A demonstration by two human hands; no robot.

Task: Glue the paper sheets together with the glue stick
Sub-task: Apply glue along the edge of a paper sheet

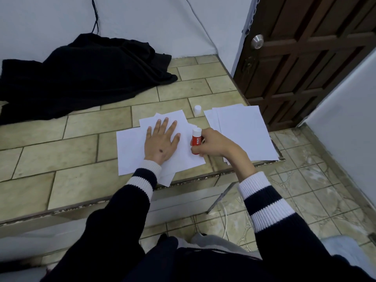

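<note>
Hands: left (161, 142) presses paper sheets (130, 151), right (211, 146) grips glue stick (195, 139).

You have overlapping white paper sheets (130, 151) lying flat at the desk's near edge. A second fanned stack of sheets (244, 131) lies to their right. The red glue stick (196, 139) stands uncapped, tilted. Its white cap (197, 110) stands upright between the piles.

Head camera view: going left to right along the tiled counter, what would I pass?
Black cloth → left hand flat on the overlapped paper sheets → glue stick held in the right hand → stack of loose paper.
</note>
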